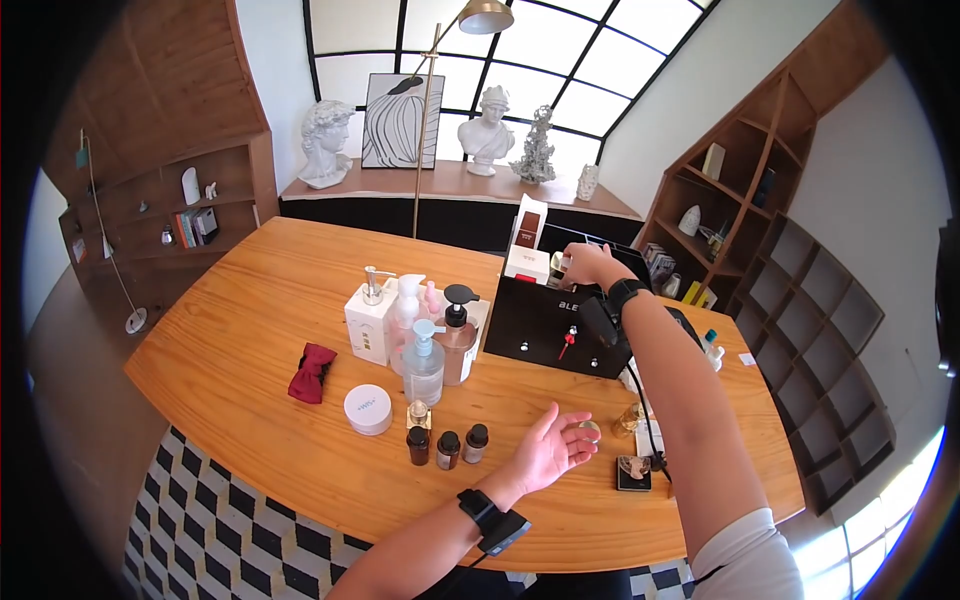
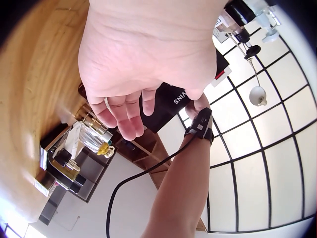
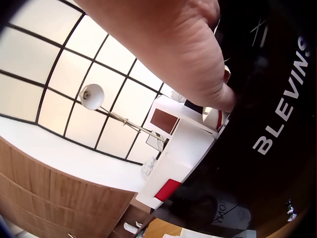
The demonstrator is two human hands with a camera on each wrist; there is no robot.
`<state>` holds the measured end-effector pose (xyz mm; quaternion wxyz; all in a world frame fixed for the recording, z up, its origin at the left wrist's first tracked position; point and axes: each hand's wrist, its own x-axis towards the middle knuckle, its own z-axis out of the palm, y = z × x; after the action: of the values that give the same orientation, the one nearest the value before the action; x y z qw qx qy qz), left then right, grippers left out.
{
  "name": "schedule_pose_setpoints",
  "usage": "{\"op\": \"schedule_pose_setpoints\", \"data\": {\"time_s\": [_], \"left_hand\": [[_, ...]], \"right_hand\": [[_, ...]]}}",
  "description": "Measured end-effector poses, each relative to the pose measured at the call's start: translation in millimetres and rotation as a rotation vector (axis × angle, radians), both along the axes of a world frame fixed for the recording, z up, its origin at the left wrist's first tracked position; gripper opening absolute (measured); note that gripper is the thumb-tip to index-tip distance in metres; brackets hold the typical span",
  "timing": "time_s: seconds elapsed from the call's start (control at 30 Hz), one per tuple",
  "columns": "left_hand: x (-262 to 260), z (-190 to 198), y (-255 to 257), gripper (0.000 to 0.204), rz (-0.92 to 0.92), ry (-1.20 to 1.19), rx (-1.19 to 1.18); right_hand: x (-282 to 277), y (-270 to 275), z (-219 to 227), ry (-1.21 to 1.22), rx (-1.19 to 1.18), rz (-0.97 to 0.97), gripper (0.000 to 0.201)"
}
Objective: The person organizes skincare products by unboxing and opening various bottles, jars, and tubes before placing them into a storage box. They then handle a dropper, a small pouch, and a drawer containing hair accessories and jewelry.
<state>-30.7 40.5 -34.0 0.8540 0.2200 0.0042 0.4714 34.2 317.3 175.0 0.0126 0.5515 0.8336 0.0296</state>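
Beyond the far edge of the honey-brown wooden tabletop rises a bright, black-gridded, pale-paned window beside a plain white wall, with black-white-and-grey cube-patterned flooring below the near-left edge.

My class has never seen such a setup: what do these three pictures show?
There is no robot: a person works bare-handed. One picture looks down from the head; the other two come from wrist cameras. The right hand reaches into the black box marked BLEVINS; what it grips, if anything, is hidden. The left hand is relaxed above the wooden table and seems to hold nothing. On the table are pump bottles, a round white jar, three small brown bottles and a dark red bow.
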Motion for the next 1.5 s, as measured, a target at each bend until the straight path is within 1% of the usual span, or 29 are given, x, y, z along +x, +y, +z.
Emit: {"op": "schedule_pose_setpoints", "data": {"time_s": [0.1,0.13,0.23,0.27,0.33,0.37,0.4,0.5,0.57,0.6,0.7,0.77,0.83,0.97,1.0,1.1,1.17,1.2,1.3,1.33,1.4,1.43,1.47,1.5], "left_hand": [[0,0,0,0.06,0.011,0.012,-0.01],[0,0,0,0.06,0.014,0.013,-0.009],[-1,0,2,0.06,0.026,0.017,-0.008],[-1,-1,2,0.06,0.028,0.018,-0.011],[-1,-1,1,0.06,0.028,0.023,-0.019],[-2,0,1,0.059,0.027,0.027,-0.022],[-2,1,2,0.059,0.027,0.028,-0.025],[-4,2,1,0.059,0.037,0.026,-0.021],[-3,-1,3,0.059,0.028,0.017,-0.023],[-3,-2,4,0.059,0.023,0.011,-0.022],[-2,-2,4,0.059,0.025,0.01,-0.019],[-3,-1,4,0.059,0.031,0.008,-0.009],[-2,-2,2,0.059,0.036,0.005,-0.011],[-2,-4,5,0.059,0.036,0.0,-0.009],[-2,-4,5,0.059,0.035,-0.002,-0.006],[-3,-2,3,0.059,0.042,0.015,-0.02],[-4,-1,3,0.055,0.029,0.008,0.008],[-3,-1,3,0.054,0.021,0.003,0.023],[-1,-2,4,0.053,0.026,0.015,0.006],[-1,0,3,0.047,0.025,0.007,-0.001],[-2,2,0,0.034,0.018,-0.005,-0.02],[0,2,-1,0.028,0.079,0.059,-0.001],[3,3,-3,0.024,0.139,0.122,0.021],[6,4,-4,0.021,0.2,0.186,0.045]], "right_hand": [[-8,-9,-5,-0.052,0.307,0.083,0.043],[-9,-14,-3,0.017,0.334,0.182,0.031],[-21,-20,3,0.114,0.077,0.2,0.03],[-22,-24,0,0.149,0.172,0.233,0.024],[-26,-1,-3,0.064,0.034,0.156,0.021],[-28,12,-4,0.021,-0.031,0.119,0.021],[-31,12,-3,0.129,-0.124,0.077,0.021],[-34,11,1,0.208,-0.154,-0.074,0.024],[-29,28,-16,0.125,0.029,0.027,0.026],[-28,22,-16,0.081,0.122,0.076,0.027],[-24,-4,-10,0.223,0.224,0.05,0.029],[-26,-11,-6,0.164,0.209,0.11,0.027],[-24,-3,-15,0.116,0.178,0.147,0.027],[-28,-4,-15,-0.056,0.237,0.079,0.026],[-29,-3,-16,-0.082,0.27,0.112,0.025],[-30,-4,-17,-0.099,0.269,0.105,0.025],[-27,-9,-12,-0.039,0.222,0.128,0.024],[-25,-16,-8,-0.009,0.199,0.139,0.023],[-12,-50,17,-0.077,0.301,0.056,0.021],[-6,-68,26,-0.102,0.328,0.035,0.019],[10,-111,37,-0.001,0.323,0.147,0.014],[20,-136,39,0.05,0.319,0.199,0.012],[30,-163,39,0.207,0.298,0.316,0.012],[38,-190,37,0.366,0.278,0.433,0.017]]}}
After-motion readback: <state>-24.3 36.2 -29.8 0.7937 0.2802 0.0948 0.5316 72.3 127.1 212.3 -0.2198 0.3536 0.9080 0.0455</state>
